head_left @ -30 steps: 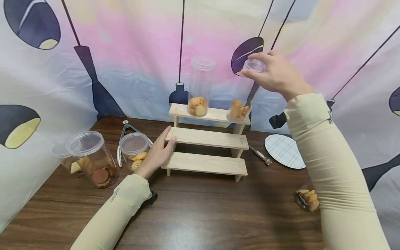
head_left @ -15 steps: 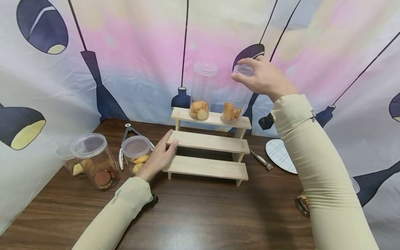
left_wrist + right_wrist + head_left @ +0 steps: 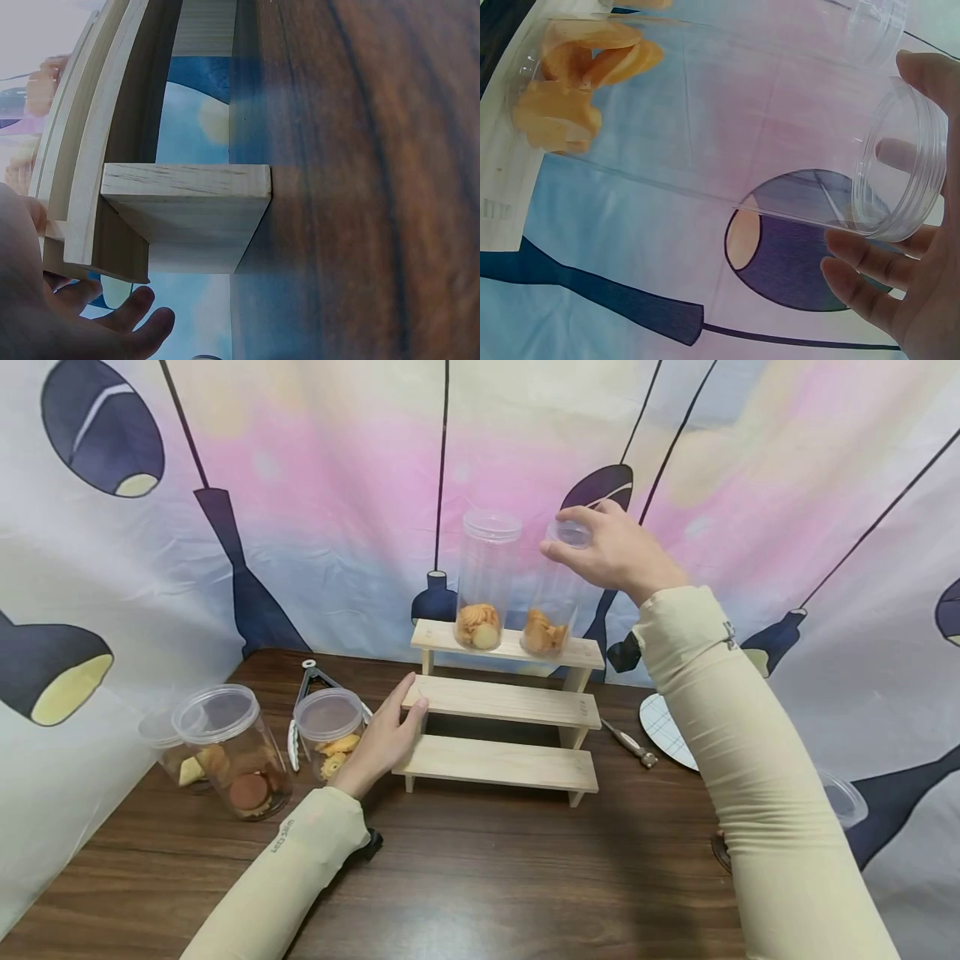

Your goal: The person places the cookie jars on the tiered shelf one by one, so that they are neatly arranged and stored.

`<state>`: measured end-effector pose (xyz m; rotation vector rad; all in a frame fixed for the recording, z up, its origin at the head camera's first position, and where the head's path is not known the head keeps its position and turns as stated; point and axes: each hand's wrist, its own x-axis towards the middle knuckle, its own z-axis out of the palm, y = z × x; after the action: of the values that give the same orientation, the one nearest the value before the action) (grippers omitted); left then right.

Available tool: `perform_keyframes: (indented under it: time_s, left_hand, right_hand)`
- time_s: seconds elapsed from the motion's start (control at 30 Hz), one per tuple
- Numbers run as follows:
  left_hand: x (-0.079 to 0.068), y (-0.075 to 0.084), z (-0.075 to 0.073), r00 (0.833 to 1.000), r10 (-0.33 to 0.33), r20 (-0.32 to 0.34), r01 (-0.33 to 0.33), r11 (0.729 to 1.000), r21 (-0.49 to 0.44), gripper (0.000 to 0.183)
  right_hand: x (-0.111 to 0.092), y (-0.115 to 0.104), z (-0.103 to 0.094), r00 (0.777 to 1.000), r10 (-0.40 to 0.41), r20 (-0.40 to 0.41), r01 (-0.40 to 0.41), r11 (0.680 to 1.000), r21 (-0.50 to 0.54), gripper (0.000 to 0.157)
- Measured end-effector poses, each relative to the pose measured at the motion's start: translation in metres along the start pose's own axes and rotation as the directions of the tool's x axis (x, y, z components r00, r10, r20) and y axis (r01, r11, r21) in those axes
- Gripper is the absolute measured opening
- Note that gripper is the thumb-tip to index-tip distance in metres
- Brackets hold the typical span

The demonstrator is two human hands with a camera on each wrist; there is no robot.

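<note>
My right hand (image 3: pixel 615 547) grips the lidded top of a tall clear plastic jar (image 3: pixel 558 589) with orange-brown cookies at its bottom. In the right wrist view, thumb and fingers lie around the clear lid (image 3: pixel 919 169). The jar's base is at the top tier of a three-step wooden stand (image 3: pixel 502 697). A similar tall jar (image 3: pixel 486 568) with cookies stands upright just left of it on that tier. My left hand (image 3: pixel 382 739) holds the left end of the middle tier, thumb at its front edge; in the left wrist view its other fingers (image 3: pixel 139 304) reach around that end.
Left of the stand are a short cookie jar (image 3: pixel 330 727), a taller jar (image 3: pixel 232 760) with brown cookies, another jar (image 3: pixel 168 743) behind, and tongs (image 3: pixel 294 743). On the right lie a small-handled utensil (image 3: pixel 630 743) and a checked plate (image 3: pixel 667 735); my sleeve partly covers another jar (image 3: pixel 843 797).
My right hand has moved the tall jar left along the top tier, closer to the other tall jar. My left hand stays on the stand. The head view has shifted slightly.
</note>
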<state>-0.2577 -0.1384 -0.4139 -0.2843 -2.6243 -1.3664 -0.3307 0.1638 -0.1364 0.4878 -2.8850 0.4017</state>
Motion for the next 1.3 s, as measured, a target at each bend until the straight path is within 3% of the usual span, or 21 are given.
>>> perform_keyframes:
  time_s: [1.3]
  left_hand:
    - [-0.002, 0.0041, -0.0037, 1.0, -0.002, -0.002, 0.002, 1.0, -0.01, 0.065]
  right_hand:
    - [0.0064, -0.0011, 0.002, 0.998, 0.062, 0.034, -0.062, 0.998, 0.019, 0.08]
